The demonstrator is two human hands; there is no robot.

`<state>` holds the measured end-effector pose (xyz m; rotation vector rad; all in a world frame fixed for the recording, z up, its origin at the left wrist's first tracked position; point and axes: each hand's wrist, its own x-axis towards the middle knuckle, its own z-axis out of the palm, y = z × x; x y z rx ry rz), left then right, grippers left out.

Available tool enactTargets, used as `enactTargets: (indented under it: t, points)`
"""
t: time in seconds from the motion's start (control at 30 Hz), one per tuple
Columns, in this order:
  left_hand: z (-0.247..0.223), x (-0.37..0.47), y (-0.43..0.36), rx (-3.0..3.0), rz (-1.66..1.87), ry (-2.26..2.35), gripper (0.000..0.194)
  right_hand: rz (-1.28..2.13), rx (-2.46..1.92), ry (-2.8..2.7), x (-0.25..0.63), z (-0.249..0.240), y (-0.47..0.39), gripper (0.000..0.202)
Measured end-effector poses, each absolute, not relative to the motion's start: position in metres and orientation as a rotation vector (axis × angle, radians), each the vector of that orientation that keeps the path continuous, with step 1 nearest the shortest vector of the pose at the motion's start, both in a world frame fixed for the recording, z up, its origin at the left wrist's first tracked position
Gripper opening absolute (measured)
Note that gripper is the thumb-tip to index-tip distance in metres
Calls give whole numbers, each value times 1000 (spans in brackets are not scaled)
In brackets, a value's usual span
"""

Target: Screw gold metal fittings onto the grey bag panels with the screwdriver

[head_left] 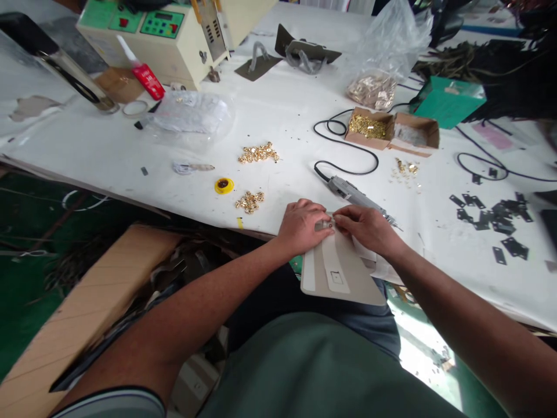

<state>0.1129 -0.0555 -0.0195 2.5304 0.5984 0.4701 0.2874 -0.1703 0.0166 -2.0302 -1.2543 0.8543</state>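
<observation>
A flat grey-beige panel (357,278) with a paler strip along it hangs over the table's front edge toward my lap. My left hand (304,225) is wrapped round its far end, thumb toward the right. Close beside it, my right hand (362,225) has its thumb and fingertips pinched at the same end; whatever small part lies between them is too small to tell. A grey electric screwdriver (354,193) lies just behind my right hand, its black cable curling back. Small gold pieces (250,201) form a pile left of my hands, near a yellow round container (224,185).
More gold pieces (260,152) lie farther back. Cardboard boxes (369,128) of small parts stand behind the screwdriver. Black plates (496,215) are scattered right. A machine (174,49), a red bottle (148,80) and plastic bags (191,110) sit back left.
</observation>
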Motion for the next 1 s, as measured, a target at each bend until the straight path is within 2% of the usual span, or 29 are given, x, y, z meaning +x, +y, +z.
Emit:
enactTargets:
  t: [0.07, 0.17, 0.27, 0.33, 0.47, 0.6, 0.67, 0.77, 0.87, 1.0]
  points:
    - [-19, 113, -56, 2522, 470, 604, 25, 652, -2026, -1246, 294, 18, -174, 30]
    - [-19, 113, -57, 2506, 482, 610, 23, 173, -2143, -1304, 310, 17, -177, 30]
    - [-19, 113, -57, 2501, 497, 612, 24, -68, -2371, -1434, 327, 12, -174, 46]
    - [-19, 113, -57, 2501, 499, 613, 24, -15, -2484, -1500, 336, 7, -169, 50]
    - [-20, 113, -57, 2490, 508, 616, 23, 200, -2400, -1474, 340, 8, -163, 37]
    - [-20, 112, -57, 2484, 512, 610, 21, 701, -1773, -1074, 324, 26, -165, 35]
    - [-20, 112, -57, 2485, 523, 604, 21, 820, -1408, -871, 308, 36, -165, 36]
    - [-21, 112, -57, 2487, 545, 601, 21, 758, -1152, -742, 281, 46, -158, 37]
    - [-22, 113, -57, 2489, 544, 608, 22, 592, -1143, -757, 260, 47, -149, 37]
    - [-21, 113, -57, 2489, 535, 615, 24, 476, -1173, -806, 249, 37, -139, 49]
